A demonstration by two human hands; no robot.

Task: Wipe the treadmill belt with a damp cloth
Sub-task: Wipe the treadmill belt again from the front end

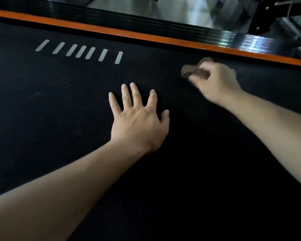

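Note:
The black textured treadmill belt (pixel 59 110) fills most of the view. My left hand (pixel 139 117) lies flat on the belt near the middle, fingers spread and straight. My right hand (pixel 215 82) is further up and to the right, blurred, its fingers curled round a small bunched brown cloth (pixel 189 71) that sits on the belt close to the far edge. Only a bit of the cloth shows past the fingers.
An orange strip (pixel 146 36) runs along the belt's far side, with a black ribbed side rail (pixel 129 20) beyond it. Several short white marks (pixel 80 51) are printed on the belt at the upper left. A shiny floor and dark machine frame lie at the top right.

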